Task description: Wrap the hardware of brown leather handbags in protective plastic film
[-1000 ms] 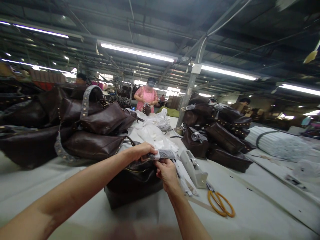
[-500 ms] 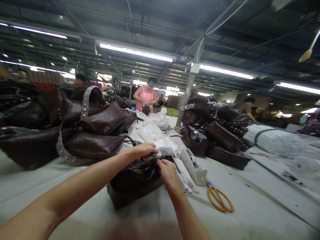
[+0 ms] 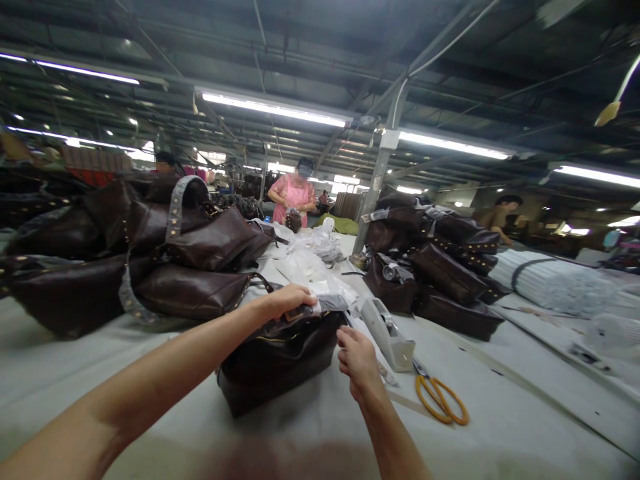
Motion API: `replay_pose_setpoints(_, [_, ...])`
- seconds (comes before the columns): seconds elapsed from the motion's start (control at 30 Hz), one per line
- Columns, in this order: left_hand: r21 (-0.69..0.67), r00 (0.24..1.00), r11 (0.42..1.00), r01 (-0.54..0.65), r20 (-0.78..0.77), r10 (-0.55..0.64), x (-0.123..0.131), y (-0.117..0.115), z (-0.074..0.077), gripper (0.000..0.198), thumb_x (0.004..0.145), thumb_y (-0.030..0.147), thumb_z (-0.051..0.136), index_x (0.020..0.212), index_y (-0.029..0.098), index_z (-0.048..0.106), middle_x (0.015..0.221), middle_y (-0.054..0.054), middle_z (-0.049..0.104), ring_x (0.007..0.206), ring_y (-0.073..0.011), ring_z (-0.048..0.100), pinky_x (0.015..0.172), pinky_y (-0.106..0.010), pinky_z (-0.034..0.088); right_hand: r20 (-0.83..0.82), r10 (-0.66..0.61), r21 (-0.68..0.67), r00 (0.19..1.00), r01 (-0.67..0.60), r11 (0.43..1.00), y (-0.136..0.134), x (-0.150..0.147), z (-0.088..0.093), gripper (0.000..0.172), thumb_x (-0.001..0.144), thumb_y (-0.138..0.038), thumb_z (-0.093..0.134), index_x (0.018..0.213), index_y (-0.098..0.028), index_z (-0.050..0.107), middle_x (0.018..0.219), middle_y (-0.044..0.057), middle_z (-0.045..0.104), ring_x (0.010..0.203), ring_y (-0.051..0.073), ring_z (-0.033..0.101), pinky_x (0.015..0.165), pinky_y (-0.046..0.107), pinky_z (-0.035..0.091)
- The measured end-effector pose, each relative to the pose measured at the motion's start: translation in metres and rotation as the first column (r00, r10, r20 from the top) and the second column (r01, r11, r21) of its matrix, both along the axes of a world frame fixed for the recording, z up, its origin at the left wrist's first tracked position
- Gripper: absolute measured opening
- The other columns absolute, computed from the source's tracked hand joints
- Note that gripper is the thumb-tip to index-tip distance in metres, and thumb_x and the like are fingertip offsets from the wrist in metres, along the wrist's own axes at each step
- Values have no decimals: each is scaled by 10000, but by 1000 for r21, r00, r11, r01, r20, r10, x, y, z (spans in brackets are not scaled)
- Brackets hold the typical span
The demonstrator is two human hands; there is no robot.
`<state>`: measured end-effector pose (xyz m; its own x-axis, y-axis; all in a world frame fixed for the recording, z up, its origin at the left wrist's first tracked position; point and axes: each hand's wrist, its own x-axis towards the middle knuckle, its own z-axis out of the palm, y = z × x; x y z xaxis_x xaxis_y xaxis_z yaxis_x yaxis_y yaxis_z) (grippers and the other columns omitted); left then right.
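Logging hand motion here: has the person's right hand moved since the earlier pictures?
Yes, the right hand has moved rightward, closer to the tape dispenser.

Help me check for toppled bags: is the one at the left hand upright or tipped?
Upright: the dark bag has its gold zip line along the top and its lower edge down on the table.

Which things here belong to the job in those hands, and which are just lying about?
Likely part of the job:
plastic-wrapped strap, gripped by the left hand
dark brown handbag, right hand beside it

Likely lying about:
handbag pile on the left
handbag pile on the right
strapped white bundle
orange-handled scissors and tape dispenser, though possibly tools
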<state>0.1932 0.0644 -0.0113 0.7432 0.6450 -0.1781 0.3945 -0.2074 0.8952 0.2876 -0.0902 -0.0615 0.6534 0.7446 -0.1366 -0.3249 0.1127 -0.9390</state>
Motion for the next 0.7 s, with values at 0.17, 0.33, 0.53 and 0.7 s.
replay_pose_setpoints(0.17, [14,1000,1000,10,-3,-10,0,-2,0,256,652,422,604,740,187,553,587,38,491,497,-117,452,478,-225,327,-168,87,66,982,-77,995,-12,-4,4,308,607,-279,739,856,-147,615,527,-93,448,342,-12,219,332,127,94])
replay_pose_setpoints(0.33, [111,1000,993,29,3,-29,-2,-12,4,237,665,404,578,734,178,578,595,39,488,539,-117,437,483,-226,310,-492,331,203,805,-264,943,0,-12,15,168,665,-123,682,799,-137,582,533,-99,438,349,-14,197,327,116,116])
replay_pose_setpoints(0.53, [287,994,951,110,-9,-112,-5,-17,4,249,723,411,539,760,172,602,639,33,519,607,-129,476,537,-220,349,-552,493,417,672,-289,861,12,-9,2,175,782,-118,590,670,-170,467,531,-100,377,354,7,232,330,121,185])
replay_pose_setpoints(0.7, [492,985,854,172,-96,-143,-5,-26,6,311,840,434,405,794,185,586,633,31,510,607,-137,494,554,-219,374,-483,674,661,559,-273,699,19,-9,-21,377,832,-163,597,599,-202,303,485,-123,262,357,18,200,337,114,201])
